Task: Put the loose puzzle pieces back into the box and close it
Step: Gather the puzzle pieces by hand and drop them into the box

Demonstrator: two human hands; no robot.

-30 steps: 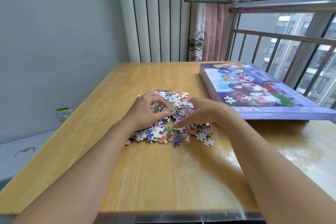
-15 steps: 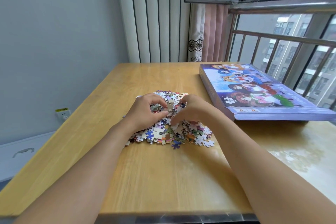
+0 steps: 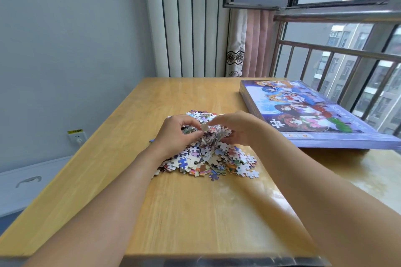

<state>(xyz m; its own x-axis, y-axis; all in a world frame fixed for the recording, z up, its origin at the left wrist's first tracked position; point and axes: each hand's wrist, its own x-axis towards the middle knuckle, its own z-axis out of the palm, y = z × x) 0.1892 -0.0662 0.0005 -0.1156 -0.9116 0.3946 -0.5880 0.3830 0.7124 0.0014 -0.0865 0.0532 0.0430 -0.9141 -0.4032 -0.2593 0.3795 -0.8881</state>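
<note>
A heap of loose colourful puzzle pieces [image 3: 208, 158] lies in the middle of the wooden table [image 3: 195, 212]. My left hand [image 3: 175, 134] and my right hand [image 3: 238, 128] cup the top of the heap from both sides, fingers curled around a bunch of pieces pressed between them. The purple puzzle box [image 3: 308, 115], with a cartoon picture on its lid, lies closed at the right, its near end tilted up off the table. One stray piece [image 3: 152, 140] sits just left of my left hand.
A window with a metal railing [image 3: 338, 50] runs along the right side. A grey wall with a socket [image 3: 77, 137] is at the left, a white drawer unit [image 3: 28, 182] below it. A curtain [image 3: 249, 43] hangs behind the table's far edge.
My right hand has slid left and up over the heap to meet my left hand. Together they have gathered pieces into a raised bunch between them.
</note>
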